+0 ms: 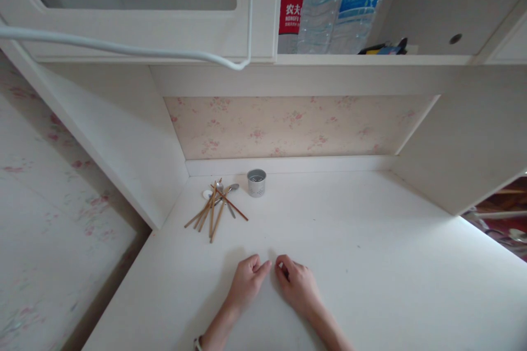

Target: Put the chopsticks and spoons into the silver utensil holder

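My left hand (246, 281) rests on the white desk (362, 274) with its fingers curled in and the thumb pointing right. Close beside it, my right hand (300, 284) lies with bent fingers, and no object shows in either. Farther back on the left is a loose, crossed pile of several wooden chopsticks (212, 218). Metal spoons (233, 187) lie among them, partly covered, with a small white round piece (207, 194) at the pile's left side. Right of the pile stands a grey metal utensil holder (257, 185), upright, with holes showing in its bottom.
Cabinet side panels (119, 126) bound the desk left and right. Overhead, a shelf (370, 60) holds plastic water bottles (321, 8) and some small dark items. A white cable (164, 54) hangs across the cabinet front. Floral wallpaper (296, 126) covers the back wall.
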The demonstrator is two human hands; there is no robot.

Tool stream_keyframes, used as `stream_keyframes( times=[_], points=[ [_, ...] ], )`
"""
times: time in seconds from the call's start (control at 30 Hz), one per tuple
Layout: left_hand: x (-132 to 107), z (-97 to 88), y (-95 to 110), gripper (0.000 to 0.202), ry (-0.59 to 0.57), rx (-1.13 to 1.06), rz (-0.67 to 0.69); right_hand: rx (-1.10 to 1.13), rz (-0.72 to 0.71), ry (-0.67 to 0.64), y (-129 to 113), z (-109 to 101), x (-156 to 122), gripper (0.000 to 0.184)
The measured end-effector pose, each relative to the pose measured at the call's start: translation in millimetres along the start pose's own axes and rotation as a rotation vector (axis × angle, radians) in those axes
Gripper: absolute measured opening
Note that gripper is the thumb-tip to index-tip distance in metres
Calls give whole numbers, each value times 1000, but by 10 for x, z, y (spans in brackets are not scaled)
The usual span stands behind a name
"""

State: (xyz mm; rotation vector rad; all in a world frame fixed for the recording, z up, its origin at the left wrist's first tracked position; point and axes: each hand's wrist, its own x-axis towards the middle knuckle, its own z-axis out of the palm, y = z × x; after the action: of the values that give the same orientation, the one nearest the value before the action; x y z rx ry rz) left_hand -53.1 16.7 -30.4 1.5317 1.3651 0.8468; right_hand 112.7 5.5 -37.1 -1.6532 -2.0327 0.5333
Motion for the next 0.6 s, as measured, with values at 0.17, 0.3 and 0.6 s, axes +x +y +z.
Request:
stream_keyframes(
  times=[0.17,0.3,0.6],
  points=[
    [117,-100,12,35,65,67,24,-12,0,-15,-12,-8,0,18],
    [491,-463,135,21,251,389,175,-33,7,-30,-24,-18,13,17],
    [1570,-1173,166,49,375,1013,-16,-78,36,-23,-41,-12,103,16]
  ],
)
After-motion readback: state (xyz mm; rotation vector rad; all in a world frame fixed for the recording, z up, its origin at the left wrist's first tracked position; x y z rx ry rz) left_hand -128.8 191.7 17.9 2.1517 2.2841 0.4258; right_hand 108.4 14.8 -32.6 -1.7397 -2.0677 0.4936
